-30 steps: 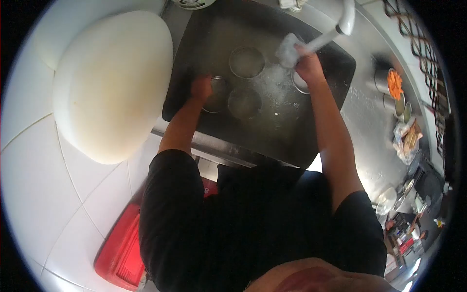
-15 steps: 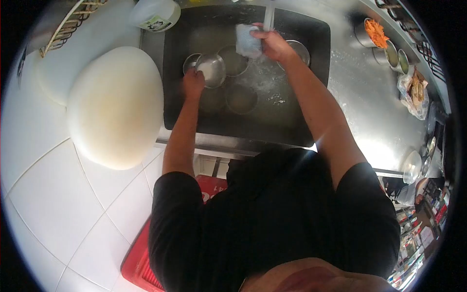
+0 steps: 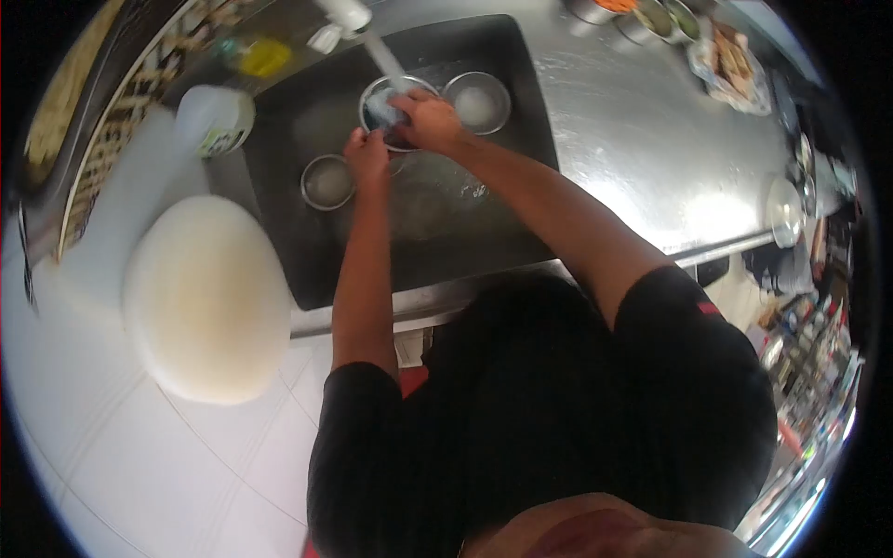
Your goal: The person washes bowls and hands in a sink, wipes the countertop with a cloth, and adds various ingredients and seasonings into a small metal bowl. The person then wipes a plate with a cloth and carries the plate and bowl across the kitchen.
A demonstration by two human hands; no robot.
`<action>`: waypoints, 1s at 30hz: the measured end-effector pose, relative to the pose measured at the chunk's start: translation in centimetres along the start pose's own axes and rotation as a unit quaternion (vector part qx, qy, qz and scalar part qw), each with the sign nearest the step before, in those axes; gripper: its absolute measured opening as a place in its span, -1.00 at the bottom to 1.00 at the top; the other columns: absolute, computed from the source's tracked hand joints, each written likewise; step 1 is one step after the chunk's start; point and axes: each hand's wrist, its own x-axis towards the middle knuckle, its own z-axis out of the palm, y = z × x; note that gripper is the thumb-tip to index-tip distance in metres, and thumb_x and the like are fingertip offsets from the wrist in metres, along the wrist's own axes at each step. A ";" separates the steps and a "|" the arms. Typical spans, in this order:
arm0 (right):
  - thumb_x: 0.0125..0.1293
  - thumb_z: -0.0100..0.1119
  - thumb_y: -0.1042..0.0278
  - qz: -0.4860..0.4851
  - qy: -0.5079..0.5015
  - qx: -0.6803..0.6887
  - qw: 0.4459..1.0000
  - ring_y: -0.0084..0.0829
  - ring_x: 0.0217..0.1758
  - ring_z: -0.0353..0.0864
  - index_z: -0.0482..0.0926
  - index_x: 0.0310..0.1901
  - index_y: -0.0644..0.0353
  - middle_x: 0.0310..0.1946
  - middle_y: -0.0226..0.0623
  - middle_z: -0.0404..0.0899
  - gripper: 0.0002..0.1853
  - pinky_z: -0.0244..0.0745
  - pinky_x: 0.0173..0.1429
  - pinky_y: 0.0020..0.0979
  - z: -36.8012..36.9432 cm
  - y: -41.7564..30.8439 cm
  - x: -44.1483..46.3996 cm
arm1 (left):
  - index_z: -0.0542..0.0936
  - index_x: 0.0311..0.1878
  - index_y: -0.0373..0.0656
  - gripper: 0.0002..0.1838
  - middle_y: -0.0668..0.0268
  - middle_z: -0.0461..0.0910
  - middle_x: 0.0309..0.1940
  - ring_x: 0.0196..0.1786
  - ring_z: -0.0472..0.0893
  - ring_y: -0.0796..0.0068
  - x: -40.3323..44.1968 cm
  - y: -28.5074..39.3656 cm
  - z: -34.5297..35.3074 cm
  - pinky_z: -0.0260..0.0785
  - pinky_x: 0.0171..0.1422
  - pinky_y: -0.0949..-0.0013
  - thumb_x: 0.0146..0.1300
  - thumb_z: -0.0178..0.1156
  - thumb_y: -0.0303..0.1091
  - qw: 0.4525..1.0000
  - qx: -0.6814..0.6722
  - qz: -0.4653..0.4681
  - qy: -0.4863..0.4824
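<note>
In the dark sink, my left hand is closed on the near rim of a round metal bowl. The bowl is tipped beneath the faucet spout. Bunched in my right hand is a pale blue cloth, pressed against the bowl's inside. A second metal bowl sits in the sink to the right of my right hand, whitish inside. Left of my left hand lies a smaller metal bowl. Cloudy water covers part of the sink floor.
A steel counter runs along the right, with metal containers and a plastic bag of brownish food toward the back. A white jug and a yellow bottle stand left of the sink. A large white rounded object is nearer me.
The view has turned and shifted. My right hand has brought the cloth down from beside the spout into a bowl, and my left hand has come close to it.
</note>
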 end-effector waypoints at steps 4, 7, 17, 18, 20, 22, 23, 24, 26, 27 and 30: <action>-0.06 0.33 0.19 0.108 0.018 -0.086 0.990 -0.11 -0.12 0.62 0.54 -0.12 0.15 -0.16 -0.14 0.60 -0.57 0.52 -0.08 -0.14 3.8 1.2 1.8 | 0.53 -0.22 -0.36 -0.77 0.18 0.57 -0.36 -0.33 0.57 0.39 1.4 -1.0 2.2 0.46 -0.36 0.35 0.17 0.17 -0.36 0.994 -0.094 0.043 -0.018; -0.09 0.32 0.25 0.024 -0.110 0.041 0.993 -0.13 -0.01 0.59 0.60 -0.06 -0.02 -0.13 -0.15 0.60 -0.56 0.48 0.05 -0.16 -2.1 -0.4 1.4 | 0.49 -0.24 -0.41 -0.79 0.19 0.53 -0.37 -0.36 0.55 0.43 1.1 1.8 1.9 0.48 -0.40 0.35 0.17 0.11 -0.42 0.997 -0.030 0.064 -0.041; -0.14 0.27 0.36 0.089 -0.188 -0.010 0.978 -0.10 -0.13 0.63 0.60 -0.17 -0.03 -0.25 -0.17 0.63 -0.63 0.52 -0.04 -0.13 -3.3 2.3 -0.2 | 0.31 -0.44 -0.33 -0.87 0.26 0.45 -0.43 -0.34 0.50 0.51 0.9 1.1 3.3 0.57 -0.31 0.27 0.12 0.03 -0.49 0.993 -0.016 0.036 -0.109; -0.13 0.27 0.35 0.120 -0.086 0.019 0.989 -0.09 -0.14 0.63 0.60 -0.17 -0.01 -0.27 -0.17 0.63 -0.64 0.52 -0.05 -0.13 -2.6 2.8 -0.1 | 0.32 -0.43 -0.33 -0.88 0.26 0.45 -0.42 -0.34 0.50 0.51 0.7 1.0 3.8 0.58 -0.31 0.27 0.12 0.03 -0.49 0.993 -0.007 0.044 -0.108; -0.12 0.27 0.34 0.171 0.118 0.076 0.975 -0.08 -0.15 0.63 0.58 -0.18 0.04 -0.31 -0.16 0.63 -0.65 0.52 -0.08 -0.12 -0.2 3.8 0.2 | 0.34 -0.41 -0.35 -0.88 0.25 0.45 -0.42 -0.34 0.50 0.50 0.6 0.8 4.3 0.58 -0.32 0.26 0.11 0.03 -0.50 0.993 0.007 0.060 -0.101; -0.13 0.27 0.28 0.147 -0.002 0.100 0.984 -0.04 -0.18 0.63 0.60 -0.17 0.04 -0.29 -0.13 0.64 -0.63 0.52 -0.05 -0.10 0.0 2.8 -0.3 | 0.35 -0.41 -0.35 -0.89 0.25 0.45 -0.42 -0.34 0.50 0.50 1.4 0.7 4.0 0.56 -0.33 0.27 0.12 0.04 -0.49 0.994 0.027 0.061 -0.083; -0.13 0.27 0.29 0.099 -0.061 0.098 0.988 -0.05 -0.18 0.63 0.60 -0.17 0.05 -0.29 -0.13 0.64 -0.63 0.52 -0.05 -0.11 -0.1 2.8 -0.7 | 0.35 -0.40 -0.35 -0.89 0.26 0.44 -0.42 -0.34 0.50 0.51 1.8 0.5 3.9 0.55 -0.34 0.27 0.12 0.04 -0.49 0.995 0.036 0.062 -0.073; -0.12 0.27 0.29 0.048 -0.120 0.095 0.987 -0.05 -0.18 0.63 0.59 -0.18 0.06 -0.29 -0.13 0.64 -0.64 0.52 -0.04 -0.12 -0.7 2.6 -1.0 | 0.36 -0.40 -0.34 -0.89 0.25 0.45 -0.42 -0.35 0.49 0.51 1.9 0.1 3.6 0.54 -0.34 0.28 0.13 0.04 -0.49 0.993 0.039 0.060 -0.089; -0.13 0.32 0.28 0.082 -0.107 0.038 0.990 -0.06 -0.13 0.62 0.58 -0.17 0.11 -0.24 -0.12 0.62 -0.61 0.51 -0.02 -0.12 -2.0 2.8 -0.8 | 0.38 -0.40 -0.33 -0.89 0.24 0.45 -0.42 -0.35 0.49 0.51 2.0 -1.0 2.8 0.50 -0.35 0.28 0.15 0.04 -0.48 0.991 0.044 0.057 -0.115; -0.15 0.34 0.26 0.135 -0.072 0.033 0.988 -0.06 -0.12 0.62 0.58 -0.17 0.12 -0.23 -0.12 0.62 -0.60 0.51 -0.02 -0.12 -2.1 3.1 -0.7 | 0.39 -0.40 -0.33 -0.89 0.24 0.46 -0.42 -0.35 0.50 0.51 1.7 -0.8 3.1 0.49 -0.34 0.29 0.15 0.05 -0.47 0.992 0.021 0.038 -0.115; -0.16 0.45 0.20 0.138 0.092 0.026 0.986 -0.16 0.01 0.56 0.56 -0.11 0.13 -0.12 -0.15 0.59 -0.50 0.44 0.10 -0.12 1.3 3.0 -0.2 | 0.46 -0.35 -0.32 -0.88 0.25 0.50 -0.40 -0.36 0.51 0.49 -0.9 1.9 5.0 0.47 -0.32 0.31 0.16 0.08 -0.44 0.993 -0.032 0.008 -0.113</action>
